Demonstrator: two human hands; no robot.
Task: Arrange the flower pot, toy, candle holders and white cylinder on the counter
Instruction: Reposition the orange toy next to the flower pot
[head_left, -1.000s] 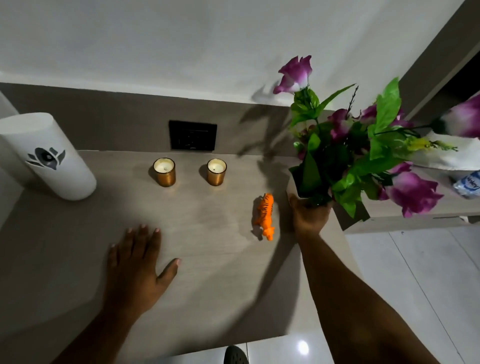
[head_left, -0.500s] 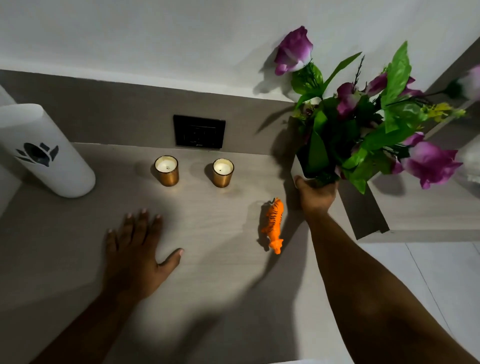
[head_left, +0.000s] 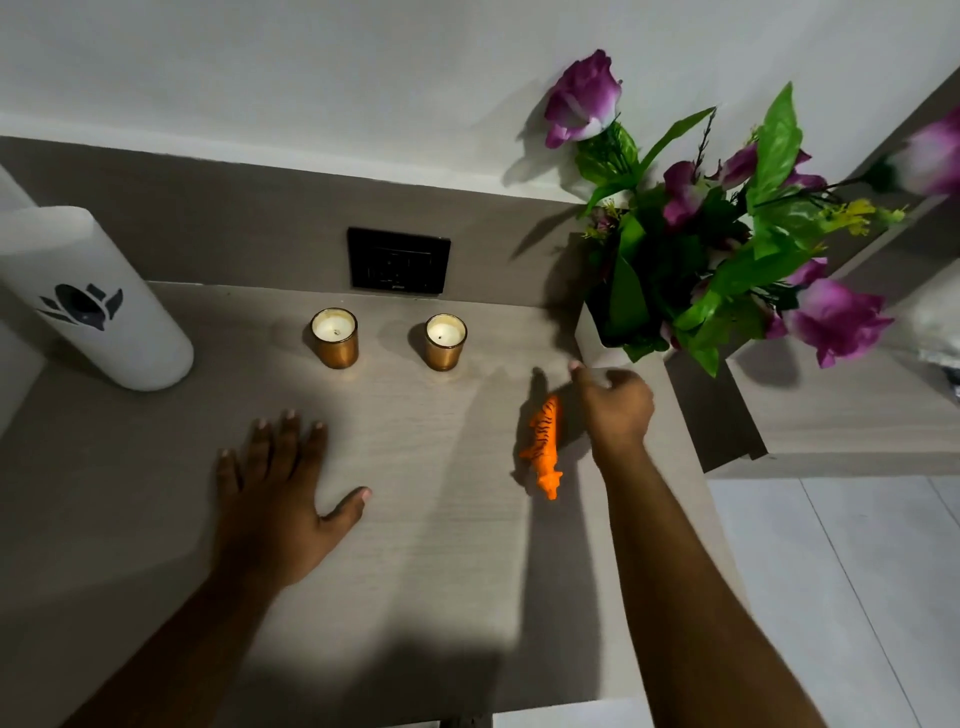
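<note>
A white pot (head_left: 597, 347) of purple flowers and green leaves (head_left: 701, 260) stands at the counter's (head_left: 441, 571) back right corner. My right hand (head_left: 615, 405) hovers just in front of the pot's base, fingers loosely curled, thumb out, holding nothing. An orange toy tiger (head_left: 544, 441) lies beside that hand's left. Two gold candle holders (head_left: 335, 338) (head_left: 445, 342) stand side by side near the back wall. A white cylinder (head_left: 98, 312) with a dark emblem stands at the far left. My left hand (head_left: 280, 488) lies flat on the counter, fingers spread.
A black switch plate (head_left: 399, 261) sits on the backsplash behind the candle holders. The counter ends on the right, where a lower shelf (head_left: 831, 415) and pale floor tiles (head_left: 831, 597) begin. The flowers overhang that right edge.
My right hand carried the flower pot back toward the wall, set it at the counter's back right corner and let go. My left hand stayed flat in place.
</note>
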